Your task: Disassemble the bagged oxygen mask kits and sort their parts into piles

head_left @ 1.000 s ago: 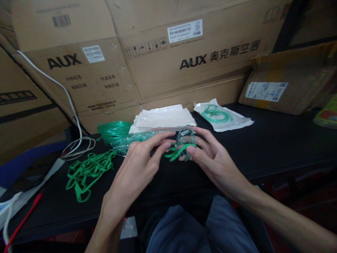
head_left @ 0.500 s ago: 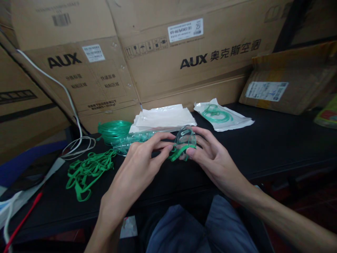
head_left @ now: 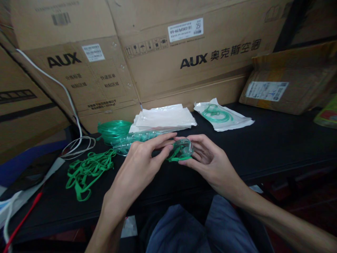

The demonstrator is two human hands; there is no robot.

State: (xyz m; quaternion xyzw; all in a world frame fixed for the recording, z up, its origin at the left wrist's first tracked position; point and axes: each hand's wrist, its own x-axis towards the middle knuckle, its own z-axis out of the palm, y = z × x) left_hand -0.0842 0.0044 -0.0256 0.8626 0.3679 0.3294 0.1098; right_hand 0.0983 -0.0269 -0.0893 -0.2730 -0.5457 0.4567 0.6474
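Note:
Over the black table point(head_left: 276, 140) both my hands hold a small clear green plastic mask point(head_left: 184, 147) with a green elastic strap point(head_left: 176, 157). My right hand point(head_left: 210, 163) cups the mask from the right, its fingers curled round it. My left hand point(head_left: 142, 165) pinches the mask and strap from the left with thumb and fingers. Clear green tubing point(head_left: 137, 138) runs from behind my left hand to a coil point(head_left: 113, 130).
Loose green elastic straps point(head_left: 86, 170) lie at the left. A stack of empty white pouches point(head_left: 164, 117) and one sealed pouch point(head_left: 223, 116) sit at the back. AUX cardboard boxes point(head_left: 184, 52) wall the rear; white cable point(head_left: 76, 140) at left.
The mask has tipped down and lower between my hands. My right fingers have curled closer round it. The left hand stays almost still.

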